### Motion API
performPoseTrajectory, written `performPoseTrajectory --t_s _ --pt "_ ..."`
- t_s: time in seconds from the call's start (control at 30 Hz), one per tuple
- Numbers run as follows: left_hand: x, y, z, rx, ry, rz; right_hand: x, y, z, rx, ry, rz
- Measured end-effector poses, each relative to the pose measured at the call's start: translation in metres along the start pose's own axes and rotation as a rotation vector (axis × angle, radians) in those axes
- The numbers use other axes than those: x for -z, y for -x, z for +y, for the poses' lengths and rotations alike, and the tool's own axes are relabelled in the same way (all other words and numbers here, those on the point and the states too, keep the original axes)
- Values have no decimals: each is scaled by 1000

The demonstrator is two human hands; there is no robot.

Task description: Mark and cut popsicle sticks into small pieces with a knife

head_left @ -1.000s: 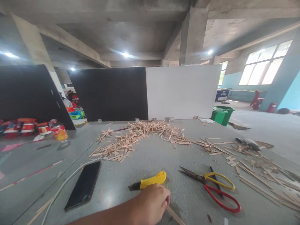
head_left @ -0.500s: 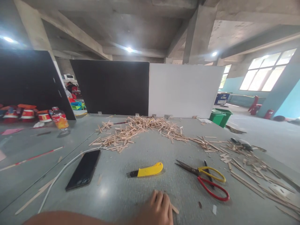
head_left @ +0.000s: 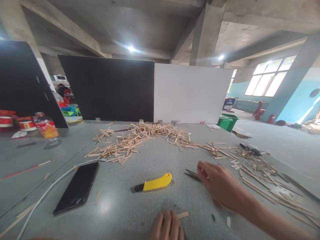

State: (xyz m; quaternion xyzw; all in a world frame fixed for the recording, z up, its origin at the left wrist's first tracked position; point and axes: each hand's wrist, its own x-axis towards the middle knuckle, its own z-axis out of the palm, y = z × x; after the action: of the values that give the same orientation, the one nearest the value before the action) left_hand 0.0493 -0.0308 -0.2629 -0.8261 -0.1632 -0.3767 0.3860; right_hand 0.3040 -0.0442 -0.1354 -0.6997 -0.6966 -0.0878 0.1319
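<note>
My left hand point(head_left: 168, 226) lies at the bottom centre with its fingers pressed together, and a thin wooden stick point(head_left: 183, 215) sticks out beside it. What is under the palm is hidden. Over the scissors point(head_left: 192, 174) at the right is my right hand point(head_left: 215, 181), blurred, its fingers curled in. It covers the scissor handles; only the blades show to its left. Whether it touches them cannot be made out. A yellow utility knife point(head_left: 158, 182) rests on the table between the hands and the stick pile point(head_left: 150, 133).
A black phone point(head_left: 77, 186) with a white cable lies at the left. Behind the table point(head_left: 120, 193) stand black and white panels point(head_left: 187, 93). A drink bottle point(head_left: 46, 128) is at the far left, and wooden strips point(head_left: 260, 193) are scattered at the right.
My right hand has come into view from the right and is over the scissors. The view has shifted somewhat, and my left hand sits slightly lower in it.
</note>
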Motion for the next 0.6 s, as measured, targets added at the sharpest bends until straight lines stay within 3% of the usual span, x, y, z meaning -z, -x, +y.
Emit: performPoseTrajectory --t_s 0.13,0.27,0.43,0.6 --pt "5 -5 -4 -44 62 -61 -15 -38 77 -225 102 -115" --pt "8 -11 -4 -46 78 -59 -40 -40 115 -210 92 -216" --pt "14 -20 -4 10 75 -38 -44 -38 106 -136 68 -136" --pt "24 -28 -8 26 107 -62 -27 -39 85 -118 96 154"
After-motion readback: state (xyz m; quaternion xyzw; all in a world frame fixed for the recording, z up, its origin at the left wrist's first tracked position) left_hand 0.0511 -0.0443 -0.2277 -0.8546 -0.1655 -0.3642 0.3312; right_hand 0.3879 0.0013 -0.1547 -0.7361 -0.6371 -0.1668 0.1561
